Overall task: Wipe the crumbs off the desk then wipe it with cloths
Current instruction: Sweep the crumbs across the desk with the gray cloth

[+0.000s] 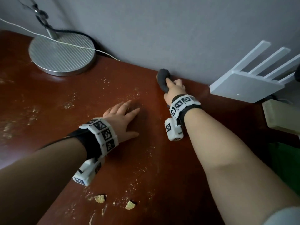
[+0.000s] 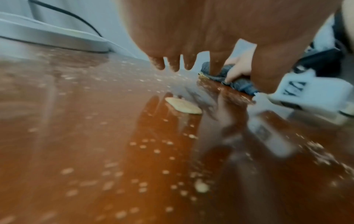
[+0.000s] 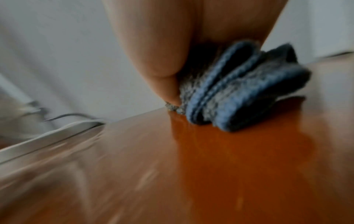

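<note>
My right hand grips a bunched dark grey cloth and holds it down on the red-brown desk at its back edge, against the wall. In the right wrist view the folded cloth sits under my thumb. My left hand hovers flat just above the middle of the desk, fingers straight and spread, holding nothing. Fine crumbs are scattered around it. A cracker piece lies under its fingers, and two more cracker pieces lie near the front edge.
A round silver lamp base with a white cable stands at the back left. A white router with antennas leans at the back right. A beige box and something green sit off the desk's right side.
</note>
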### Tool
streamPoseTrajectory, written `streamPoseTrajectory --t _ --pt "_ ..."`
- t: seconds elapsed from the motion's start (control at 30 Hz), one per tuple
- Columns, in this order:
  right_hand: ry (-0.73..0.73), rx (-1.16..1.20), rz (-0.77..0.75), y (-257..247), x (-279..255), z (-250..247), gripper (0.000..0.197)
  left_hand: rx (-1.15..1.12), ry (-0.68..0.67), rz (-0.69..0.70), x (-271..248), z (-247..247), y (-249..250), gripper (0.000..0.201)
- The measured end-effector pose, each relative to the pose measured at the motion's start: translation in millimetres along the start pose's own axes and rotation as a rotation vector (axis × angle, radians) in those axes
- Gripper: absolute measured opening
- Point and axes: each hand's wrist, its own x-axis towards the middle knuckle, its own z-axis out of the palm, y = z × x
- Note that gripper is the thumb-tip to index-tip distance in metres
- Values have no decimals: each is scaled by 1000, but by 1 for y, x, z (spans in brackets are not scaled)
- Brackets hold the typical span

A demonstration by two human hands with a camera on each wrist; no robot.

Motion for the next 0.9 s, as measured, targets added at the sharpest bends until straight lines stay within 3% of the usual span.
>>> streamPoseTrajectory --t 0.1,0.2,0.27,0.37,0.47,0.5,0.57,0.63,0.73,0.8,0.9 --pt "-173 -54 -386 -22 -34 8 62 -120 112 -144 -10 6 -33 90" --pt "-463 -96 -551 -34 -58 3 59 -146 90 -332 -26 16 -71 96" --pt "-434 19 -521 -39 -56 -6 62 -125 39 -400 -36 23 -91 96" --pt "-128 191 -301 -40 -30 -4 63 -78 14 -413 -44 34 -105 96" --pt "25 93 -37 -48 -14 12 63 -41 5 -406 -43 39 -108 95" --pt "16 46 -29 -54 -15 16 63 -39 -3 -406 -42 39 -108 96" --pt "-76 -46 -170 -67 -27 23 63 -43 -11 -401 -43 38 -109 96" --pt "-248 -50 -387 -78 -46 26 58 -45 -13 -393 -43 38 -110 97" --pt "-545 -77 -576 -90 -68 15 50 -49 -33 -383 -43 37 -111 101" --pt "-489 -62 -588 -96 -56 4 52 -53 -50 -377 -43 36 -112 103" --pt "-135 95 -339 -105 -7 -3 53 -54 -64 -379 -42 35 -113 104"
